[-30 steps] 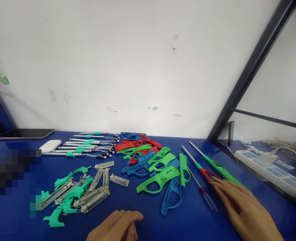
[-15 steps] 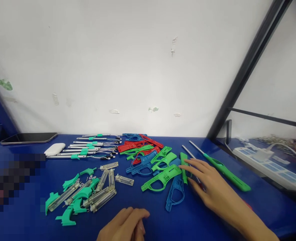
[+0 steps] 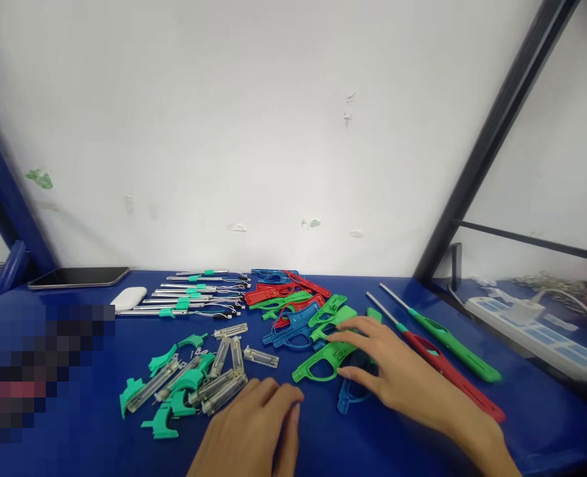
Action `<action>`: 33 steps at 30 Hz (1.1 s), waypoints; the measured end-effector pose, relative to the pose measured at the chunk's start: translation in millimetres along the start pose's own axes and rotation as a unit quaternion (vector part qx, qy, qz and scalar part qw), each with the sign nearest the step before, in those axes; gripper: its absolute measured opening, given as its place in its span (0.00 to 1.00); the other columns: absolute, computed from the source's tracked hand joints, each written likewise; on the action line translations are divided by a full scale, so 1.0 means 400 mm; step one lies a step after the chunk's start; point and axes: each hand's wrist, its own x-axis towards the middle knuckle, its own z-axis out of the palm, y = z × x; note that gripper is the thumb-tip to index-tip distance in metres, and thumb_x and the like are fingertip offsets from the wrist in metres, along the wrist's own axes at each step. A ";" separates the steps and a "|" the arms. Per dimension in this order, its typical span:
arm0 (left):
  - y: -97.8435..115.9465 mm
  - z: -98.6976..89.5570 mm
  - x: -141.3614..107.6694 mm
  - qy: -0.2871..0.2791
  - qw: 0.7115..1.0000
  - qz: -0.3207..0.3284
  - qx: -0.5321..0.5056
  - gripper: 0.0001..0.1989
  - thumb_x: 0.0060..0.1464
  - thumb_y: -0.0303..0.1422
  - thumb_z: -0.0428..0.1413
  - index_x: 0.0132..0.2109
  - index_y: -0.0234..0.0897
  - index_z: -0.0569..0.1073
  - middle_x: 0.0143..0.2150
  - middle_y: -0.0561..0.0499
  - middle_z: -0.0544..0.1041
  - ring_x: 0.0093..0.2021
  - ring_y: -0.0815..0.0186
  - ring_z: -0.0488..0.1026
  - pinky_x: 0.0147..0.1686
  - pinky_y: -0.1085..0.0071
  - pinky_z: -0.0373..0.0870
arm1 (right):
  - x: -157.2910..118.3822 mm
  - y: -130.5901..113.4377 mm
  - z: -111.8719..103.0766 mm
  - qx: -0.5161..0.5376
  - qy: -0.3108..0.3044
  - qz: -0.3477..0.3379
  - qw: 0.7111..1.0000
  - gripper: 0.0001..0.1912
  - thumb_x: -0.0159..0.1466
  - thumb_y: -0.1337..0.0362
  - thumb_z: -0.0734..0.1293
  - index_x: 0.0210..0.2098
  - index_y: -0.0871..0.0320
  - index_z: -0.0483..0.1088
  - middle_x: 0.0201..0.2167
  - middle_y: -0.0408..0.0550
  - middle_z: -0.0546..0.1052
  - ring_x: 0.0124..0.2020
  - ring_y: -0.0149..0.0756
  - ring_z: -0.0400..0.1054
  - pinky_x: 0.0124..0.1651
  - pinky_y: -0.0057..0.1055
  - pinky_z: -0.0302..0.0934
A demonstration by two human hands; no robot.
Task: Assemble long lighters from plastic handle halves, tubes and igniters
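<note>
My right hand [image 3: 377, 358], its fingers spread, hovers over or touches the near green handle shell [image 3: 323, 363] and a blue shell [image 3: 352, 391]; contact is not clear. Loosely curled, my left hand [image 3: 254, 424] is at the bottom centre beside the clear fuel tanks [image 3: 224, 391]. Its fingertips face down and whether they hold anything is hidden. Red shells [image 3: 271, 293] and more blue shells [image 3: 296, 329] lie behind. Teal trigger pieces [image 3: 163, 424] are at the left, and metal rods with wires [image 3: 174, 301] lie behind them.
A red lighter [image 3: 452, 371] and a green lighter [image 3: 460, 346] lie at the right. Beyond them are a black metal frame [image 3: 487, 146] and a white power strip [image 3: 536, 338]. A phone [image 3: 79, 277] and white case [image 3: 130, 298] sit at the back left.
My right hand has moved left from the upright green shell toward the near green shell, uncovering the red lighter. My left hand reaches slightly farther forward. The view has shifted slightly.
</note>
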 end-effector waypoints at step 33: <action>-0.330 -0.229 0.030 -0.082 0.964 -0.186 0.172 0.21 0.73 0.30 0.42 0.53 0.38 0.80 0.54 0.40 0.82 0.57 0.48 0.77 0.59 0.52 0.72 | 0.107 -0.266 0.049 0.146 -0.150 -0.055 0.976 0.09 0.67 0.67 0.77 0.43 0.46 0.86 0.41 0.39 0.86 0.45 0.38 0.80 0.48 0.25 0.67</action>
